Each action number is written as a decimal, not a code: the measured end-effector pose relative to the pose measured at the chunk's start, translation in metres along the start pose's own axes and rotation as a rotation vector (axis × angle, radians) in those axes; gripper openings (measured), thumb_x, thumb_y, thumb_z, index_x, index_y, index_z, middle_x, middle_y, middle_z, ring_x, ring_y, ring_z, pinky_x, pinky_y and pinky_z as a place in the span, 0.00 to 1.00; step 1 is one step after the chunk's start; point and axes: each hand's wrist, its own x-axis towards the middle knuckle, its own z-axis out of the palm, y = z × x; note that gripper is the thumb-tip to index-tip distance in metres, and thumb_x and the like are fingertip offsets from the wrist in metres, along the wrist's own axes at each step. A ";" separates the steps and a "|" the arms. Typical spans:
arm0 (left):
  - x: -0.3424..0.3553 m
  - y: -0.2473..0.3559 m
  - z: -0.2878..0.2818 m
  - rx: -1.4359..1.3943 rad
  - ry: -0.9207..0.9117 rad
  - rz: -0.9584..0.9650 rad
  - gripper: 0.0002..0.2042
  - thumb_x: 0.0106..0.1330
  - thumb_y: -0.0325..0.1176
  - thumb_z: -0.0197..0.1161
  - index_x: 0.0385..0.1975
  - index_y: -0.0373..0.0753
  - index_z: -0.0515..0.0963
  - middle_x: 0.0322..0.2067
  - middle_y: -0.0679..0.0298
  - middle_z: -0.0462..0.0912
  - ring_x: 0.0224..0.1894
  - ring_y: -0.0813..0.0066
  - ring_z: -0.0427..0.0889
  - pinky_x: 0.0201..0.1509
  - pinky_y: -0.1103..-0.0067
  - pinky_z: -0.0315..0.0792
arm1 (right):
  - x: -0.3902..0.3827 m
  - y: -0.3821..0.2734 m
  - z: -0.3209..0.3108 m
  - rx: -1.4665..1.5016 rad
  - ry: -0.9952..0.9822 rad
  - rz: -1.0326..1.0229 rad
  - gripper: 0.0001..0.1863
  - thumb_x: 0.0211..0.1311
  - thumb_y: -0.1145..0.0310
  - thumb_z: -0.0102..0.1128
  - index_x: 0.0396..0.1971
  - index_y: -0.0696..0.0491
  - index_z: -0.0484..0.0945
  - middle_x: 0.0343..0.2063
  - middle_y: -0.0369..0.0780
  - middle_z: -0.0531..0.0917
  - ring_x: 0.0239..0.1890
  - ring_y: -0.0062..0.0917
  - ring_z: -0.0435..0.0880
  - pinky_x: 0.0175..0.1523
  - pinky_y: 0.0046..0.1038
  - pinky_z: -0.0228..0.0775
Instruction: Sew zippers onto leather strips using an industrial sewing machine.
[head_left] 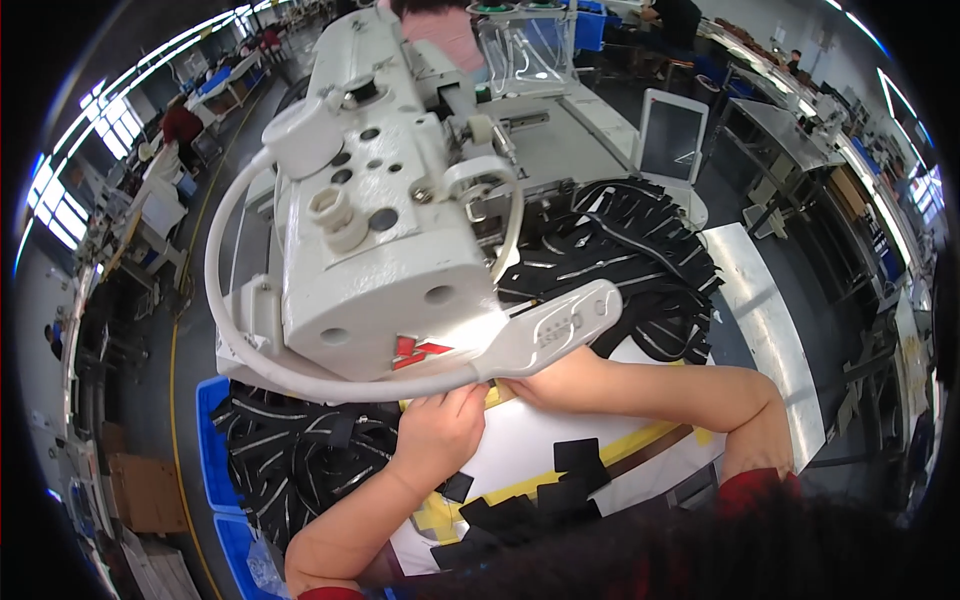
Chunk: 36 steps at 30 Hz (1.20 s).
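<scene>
The left hand [440,428] lies knuckles up on the white worktop [520,440], fingers curled narrow and pressed down at the foot of the sewing machine [375,215]. The right hand [535,385] reaches in from the right, just beside it; its fingers slip under the machine's lamp head [555,325], so I cannot tell whether they grip anything. Between both hands shows a bit of yellow strip [492,396] — the piece being worked on is mostly hidden there. Small black cut pieces [575,455] lie near the forearms. Heaps of black strips fill the blue bin [208,440] on the left and spread behind the lamp — a big pile [640,270].
</scene>
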 end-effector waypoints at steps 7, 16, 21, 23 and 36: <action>0.000 0.002 -0.004 0.001 0.028 0.013 0.09 0.53 0.30 0.63 0.35 0.40 0.78 0.40 0.68 0.80 0.25 0.75 0.80 0.28 0.79 0.71 | -0.016 0.064 -0.052 -0.154 0.194 0.233 0.09 0.48 0.72 0.61 0.33 0.53 0.81 0.35 0.39 0.81 0.40 0.35 0.79 0.46 0.35 0.69; 0.000 0.000 -0.002 -0.009 0.042 0.022 0.09 0.53 0.30 0.63 0.35 0.41 0.78 0.40 0.68 0.80 0.24 0.75 0.79 0.27 0.79 0.71 | -0.021 0.101 -0.081 -0.118 -0.011 0.318 0.09 0.47 0.69 0.67 0.30 0.55 0.80 0.28 0.39 0.78 0.34 0.33 0.78 0.44 0.32 0.69; 0.000 0.000 -0.004 -0.005 0.041 0.025 0.09 0.53 0.31 0.63 0.35 0.41 0.78 0.40 0.68 0.80 0.24 0.75 0.79 0.27 0.79 0.71 | -0.020 0.104 -0.085 -0.042 0.007 0.228 0.07 0.46 0.70 0.68 0.24 0.55 0.79 0.23 0.38 0.76 0.30 0.32 0.77 0.39 0.31 0.68; 0.000 -0.001 -0.004 -0.009 0.037 0.015 0.10 0.53 0.31 0.63 0.35 0.41 0.78 0.40 0.68 0.80 0.24 0.75 0.79 0.27 0.79 0.71 | -0.019 0.105 -0.088 -0.051 -0.047 0.358 0.06 0.48 0.69 0.66 0.26 0.54 0.80 0.23 0.36 0.77 0.32 0.32 0.77 0.42 0.32 0.68; 0.000 0.001 -0.007 -0.050 0.030 0.035 0.09 0.54 0.30 0.63 0.35 0.40 0.78 0.39 0.68 0.79 0.24 0.75 0.78 0.27 0.79 0.71 | -0.018 0.107 -0.084 0.003 -0.101 0.228 0.09 0.45 0.69 0.67 0.27 0.53 0.79 0.28 0.37 0.79 0.35 0.32 0.77 0.44 0.32 0.67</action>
